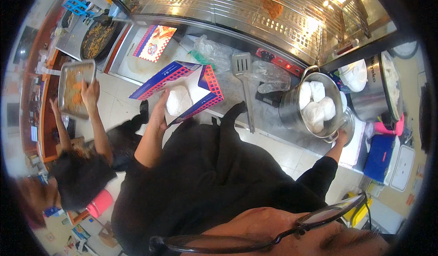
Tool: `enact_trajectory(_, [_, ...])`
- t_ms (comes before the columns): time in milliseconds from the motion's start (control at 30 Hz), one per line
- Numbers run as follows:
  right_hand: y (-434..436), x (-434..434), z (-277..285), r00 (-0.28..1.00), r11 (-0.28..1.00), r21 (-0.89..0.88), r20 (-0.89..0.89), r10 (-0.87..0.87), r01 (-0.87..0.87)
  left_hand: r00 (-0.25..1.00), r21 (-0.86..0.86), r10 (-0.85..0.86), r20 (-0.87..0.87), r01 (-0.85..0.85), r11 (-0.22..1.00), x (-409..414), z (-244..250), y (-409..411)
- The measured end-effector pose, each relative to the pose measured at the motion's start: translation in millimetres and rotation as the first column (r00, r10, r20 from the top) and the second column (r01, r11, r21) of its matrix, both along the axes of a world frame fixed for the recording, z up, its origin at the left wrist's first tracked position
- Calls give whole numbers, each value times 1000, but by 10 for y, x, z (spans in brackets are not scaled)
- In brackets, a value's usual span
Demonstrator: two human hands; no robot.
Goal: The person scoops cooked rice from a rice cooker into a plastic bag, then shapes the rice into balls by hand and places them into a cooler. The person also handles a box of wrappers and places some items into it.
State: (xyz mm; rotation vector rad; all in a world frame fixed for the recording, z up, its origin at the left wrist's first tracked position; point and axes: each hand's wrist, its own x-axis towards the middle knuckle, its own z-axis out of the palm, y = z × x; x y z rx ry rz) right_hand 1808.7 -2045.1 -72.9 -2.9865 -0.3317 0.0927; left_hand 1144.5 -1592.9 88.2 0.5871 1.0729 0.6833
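Note:
My left hand (158,114) holds an open cardboard food box (202,98), printed in blue and red with a white inside, tilted in front of my body. One white paper-wrapped bundle (179,100) lies in the box. On the counter to the right stands a steel pot (290,107) with several white wrapped bundles (314,110) inside. My right hand (340,138) is at the pot's near side, by its loop handle (330,140) and a glass lid (349,124). Whether its fingers grip either one is hard to see.
A slotted metal spatula (243,71) lies across the counter (222,98), near clear plastic bags (214,52) and a printed carton (155,43). A lit wire-rack display cabinet (212,2) stands behind. Right is a large rice cooker (368,100). Left, a co-worker's hands (89,93) hold a metal tray (77,64).

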Motion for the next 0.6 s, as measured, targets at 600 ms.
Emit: enact_trajectory(600, [398,-1367,2204,983,878,446,133,129,-176,994,-12,-110,-21,110,994,20,-370,357])
